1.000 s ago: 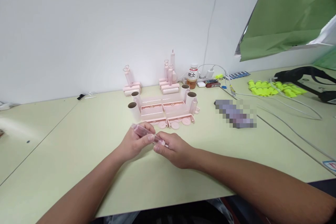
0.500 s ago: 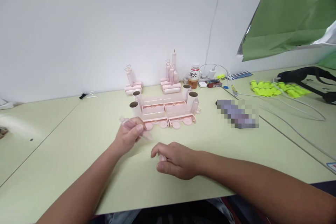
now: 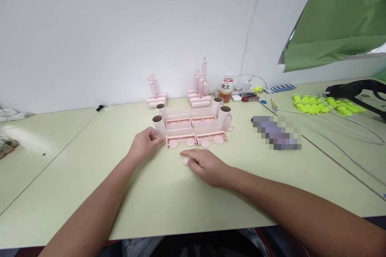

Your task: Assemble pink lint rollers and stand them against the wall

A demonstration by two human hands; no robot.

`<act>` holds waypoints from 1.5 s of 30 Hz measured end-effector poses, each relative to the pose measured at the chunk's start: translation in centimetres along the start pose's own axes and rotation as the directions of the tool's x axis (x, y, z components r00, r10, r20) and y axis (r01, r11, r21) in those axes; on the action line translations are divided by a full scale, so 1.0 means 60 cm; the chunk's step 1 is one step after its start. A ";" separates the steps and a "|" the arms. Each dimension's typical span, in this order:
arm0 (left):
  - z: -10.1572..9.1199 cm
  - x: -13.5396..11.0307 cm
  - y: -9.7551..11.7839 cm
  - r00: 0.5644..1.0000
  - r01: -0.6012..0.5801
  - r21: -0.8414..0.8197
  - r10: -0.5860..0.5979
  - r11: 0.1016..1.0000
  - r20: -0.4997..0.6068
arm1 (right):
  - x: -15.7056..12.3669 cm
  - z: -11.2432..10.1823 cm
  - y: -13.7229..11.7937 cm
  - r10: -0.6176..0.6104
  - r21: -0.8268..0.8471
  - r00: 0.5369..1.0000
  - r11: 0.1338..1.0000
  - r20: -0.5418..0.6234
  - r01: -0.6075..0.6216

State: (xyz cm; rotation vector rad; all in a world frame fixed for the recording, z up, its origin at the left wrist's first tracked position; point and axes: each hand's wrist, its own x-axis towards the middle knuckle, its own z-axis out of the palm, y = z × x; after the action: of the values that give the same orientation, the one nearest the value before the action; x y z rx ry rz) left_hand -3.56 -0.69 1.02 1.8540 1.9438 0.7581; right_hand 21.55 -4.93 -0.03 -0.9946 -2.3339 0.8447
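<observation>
Centrally, left hand [image 3: 144, 144] gripping clear tube [image 3: 152, 131], right hand [image 3: 206, 165] pinching pink cap [image 3: 186, 162], beside trays [image 3: 180, 126].

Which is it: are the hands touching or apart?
Apart. Head view shows bare table between the left hand, on a clear tube, and the right hand, pinching a pink cap.

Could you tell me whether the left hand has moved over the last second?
Yes: the left hand went forward, up to the pink set's front-left roll.
</observation>
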 end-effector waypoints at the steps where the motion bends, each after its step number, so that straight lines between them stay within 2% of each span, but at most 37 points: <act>1: 0.002 -0.001 0.000 1.000 -0.001 -0.012 0.002 1.000 0.011 | 0.001 -0.001 0.002 0.023 0.010 1.000 1.000 -0.016 -0.022; 6: 0.006 -0.001 0.001 0.998 -0.030 -0.038 0.032 0.999 0.055 | 0.004 -0.004 0.007 0.125 0.129 0.988 0.985 -0.095 -0.112; 10: 0.002 0.000 0.002 0.999 0.038 0.091 -0.041 0.995 0.027 | 0.003 -0.001 0.008 0.118 0.206 0.983 0.975 -0.138 -0.088; 14: 0.001 0.001 0.003 0.996 0.075 0.178 -0.081 0.981 0.028 | 0.002 0.001 0.010 0.121 0.226 0.984 0.970 -0.131 -0.089; 21: 0.009 0.004 0.004 0.992 0.065 0.185 -0.083 0.981 0.094 | 0.005 0.001 0.009 0.121 0.255 0.985 0.963 -0.123 -0.086; 25: -0.017 -0.003 0.009 0.973 0.145 0.182 -0.173 0.972 0.149 | 0.006 -0.001 0.009 0.126 0.259 0.984 0.962 -0.125 -0.090; 28: -0.045 -0.018 0.020 0.942 0.178 0.151 -0.212 0.972 0.259 | 0.007 0.000 0.010 0.144 0.288 0.981 0.952 -0.129 -0.102; 29: -0.050 -0.025 0.027 0.934 0.137 0.105 -0.164 0.985 0.319 | 0.007 0.001 0.009 0.149 0.305 0.980 0.947 -0.132 -0.103; 31: -0.048 -0.042 0.045 0.894 0.004 -0.062 0.024 0.998 0.448 | 0.008 0.004 0.007 0.139 0.342 0.980 0.936 -0.146 -0.082; 33: -0.031 -0.060 0.066 0.811 -0.117 -0.244 0.235 0.963 0.535 | 0.007 0.007 0.004 0.092 0.363 0.981 0.931 -0.170 -0.025; 35: -0.008 -0.077 0.084 0.739 -0.197 -0.334 0.363 0.922 0.567 | 0.005 0.009 0.000 0.034 0.364 0.980 0.931 -0.196 0.041; 37: 0.007 -0.085 0.092 0.710 -0.237 -0.354 0.410 0.905 0.573 | 0.002 0.011 -0.003 -0.004 0.356 0.978 0.931 -0.209 0.080; 38: 0.009 -0.086 0.091 0.709 -0.243 -0.346 0.410 0.906 0.574 | 0.000 0.011 -0.004 -0.013 0.357 0.978 0.930 -0.210 0.089; 40: 0.002 -0.078 0.080 0.733 -0.241 -0.290 0.370 0.926 0.570 | -0.003 0.012 -0.003 -0.018 0.361 0.978 0.928 -0.208 0.093; 42: -0.015 -0.061 0.060 0.786 -0.216 -0.175 0.278 0.960 0.553 | -0.003 0.012 0.000 -0.009 0.370 0.980 0.925 -0.200 0.084; 45: -0.037 -0.034 0.027 0.879 -0.099 -0.010 0.092 0.995 0.467 | -0.001 0.012 0.005 0.016 0.384 0.985 0.922 -0.174 0.053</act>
State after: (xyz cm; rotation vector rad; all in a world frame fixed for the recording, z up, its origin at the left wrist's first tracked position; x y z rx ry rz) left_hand -3.38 -3.04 3.55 1.9315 1.5603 0.2780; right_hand 21.28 -5.10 -0.76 -0.8350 -1.9236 1.1114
